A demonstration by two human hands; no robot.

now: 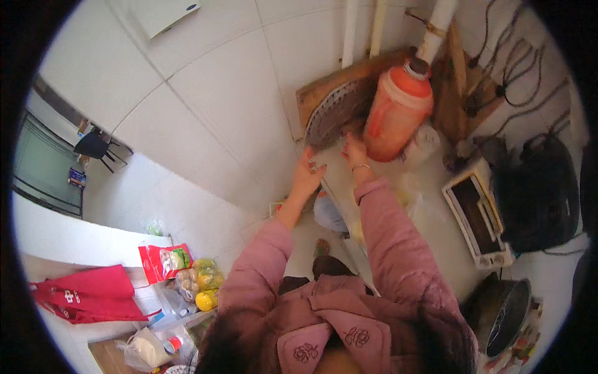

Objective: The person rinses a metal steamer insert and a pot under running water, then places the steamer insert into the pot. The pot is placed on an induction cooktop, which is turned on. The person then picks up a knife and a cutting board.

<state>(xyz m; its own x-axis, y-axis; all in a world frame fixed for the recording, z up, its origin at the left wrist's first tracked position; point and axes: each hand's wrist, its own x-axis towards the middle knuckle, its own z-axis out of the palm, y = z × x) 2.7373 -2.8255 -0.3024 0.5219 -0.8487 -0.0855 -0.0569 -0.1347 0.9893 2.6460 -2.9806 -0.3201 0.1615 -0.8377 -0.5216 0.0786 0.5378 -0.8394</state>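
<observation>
A round dark grey tray or basket with a perforated rim leans against a wooden board by the wall. My left hand is at its lower left edge, thumb apart from the fingers; the fingertips look close to or touching the rim. By the tray's lower right edge is my right hand, a bracelet on its wrist. Blur hides whether its fingers grip the rim. Just right of that hand a red thermos flask with a dark stopper stands on the light countertop.
A toaster oven and a black appliance stand on the right, below hanging cables. Pipes run down the wall behind. Food bags and a red cloth bag lie at lower left. A dark pan is at lower right.
</observation>
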